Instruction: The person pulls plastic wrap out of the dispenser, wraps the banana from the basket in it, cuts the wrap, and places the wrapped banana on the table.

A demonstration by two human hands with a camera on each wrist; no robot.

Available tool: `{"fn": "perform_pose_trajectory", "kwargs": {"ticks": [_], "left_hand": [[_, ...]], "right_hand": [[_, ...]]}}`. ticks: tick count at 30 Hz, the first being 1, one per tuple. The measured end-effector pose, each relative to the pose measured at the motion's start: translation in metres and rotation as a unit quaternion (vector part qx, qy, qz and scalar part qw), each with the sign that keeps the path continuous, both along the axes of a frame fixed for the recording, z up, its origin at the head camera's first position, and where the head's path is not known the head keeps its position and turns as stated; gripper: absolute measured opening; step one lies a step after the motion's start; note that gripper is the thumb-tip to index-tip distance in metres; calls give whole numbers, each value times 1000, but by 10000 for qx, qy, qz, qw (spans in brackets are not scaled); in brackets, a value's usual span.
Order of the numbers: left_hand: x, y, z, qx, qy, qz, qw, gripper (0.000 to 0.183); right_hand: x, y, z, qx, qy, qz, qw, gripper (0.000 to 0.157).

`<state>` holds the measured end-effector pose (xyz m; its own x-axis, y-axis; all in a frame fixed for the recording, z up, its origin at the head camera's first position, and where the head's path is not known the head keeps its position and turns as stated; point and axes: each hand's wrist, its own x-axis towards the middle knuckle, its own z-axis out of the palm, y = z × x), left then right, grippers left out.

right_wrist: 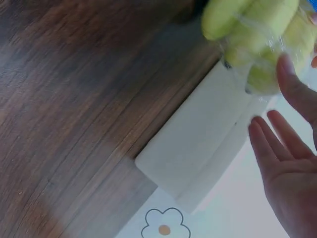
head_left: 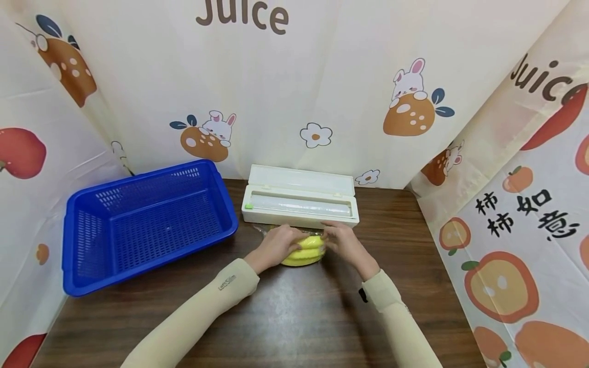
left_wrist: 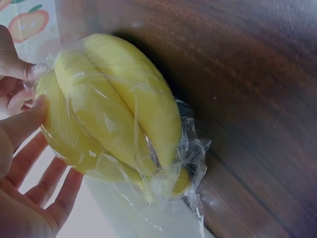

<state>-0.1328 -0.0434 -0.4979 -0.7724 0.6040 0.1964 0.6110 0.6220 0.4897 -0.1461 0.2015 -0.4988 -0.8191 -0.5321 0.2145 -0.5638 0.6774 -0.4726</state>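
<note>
A bunch of yellow bananas, wrapped in clear cling film, lies in front of a white cling film dispenser. My left hand holds the bunch at one end, thumb on its near face and the other fingers spread behind, as the left wrist view shows. At that same end, my right hand pinches a crumpled bit of film between thumb and finger. Its other fingers stand straight, apart from the bananas. Loose film bunches up at the opposite end.
The dispenser's lid stands raised, and a film roll lies inside. A blue plastic basket stands to the left on the brown wooden table. Printed curtains enclose the back and sides.
</note>
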Motion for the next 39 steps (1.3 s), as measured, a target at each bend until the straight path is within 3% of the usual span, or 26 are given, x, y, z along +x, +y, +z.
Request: {"fn": "perform_pose_trajectory", "kwargs": {"ticks": [7, 10, 13, 17, 21, 28, 32, 39], "left_hand": [[-2, -4, 2, 419, -647, -127, 9969, 29], [-7, -5, 2, 751, -866, -252, 9931, 16], [-12, -6, 1, 1006, -1089, -169, 9888, 15], [-16, -7, 0, 845, -1568, 110, 9839, 32], [-17, -6, -1, 611, -1904, -8, 9798, 33], [-12, -4, 1, 675, -1605, -291, 9843, 30], [-7, -3, 2, 492, -1421, -255, 9883, 35], [6, 2, -2, 538, -1264, -43, 9905, 28]], "right_hand": [[1, -1, 7, -158, -1028, 105, 9945, 31], [5, -2, 7, -171, -1036, 46, 9945, 33], [10, -2, 7, -281, -945, -4, 9951, 31], [16, -1, 5, -341, -908, 58, 9953, 31], [20, 1, 4, -222, -865, 121, 9959, 36], [20, 3, 4, -10, -574, 405, 9975, 33], [19, 2, 5, 115, -539, 467, 9974, 31], [19, 1, 8, 194, -817, 457, 9954, 30]]}}
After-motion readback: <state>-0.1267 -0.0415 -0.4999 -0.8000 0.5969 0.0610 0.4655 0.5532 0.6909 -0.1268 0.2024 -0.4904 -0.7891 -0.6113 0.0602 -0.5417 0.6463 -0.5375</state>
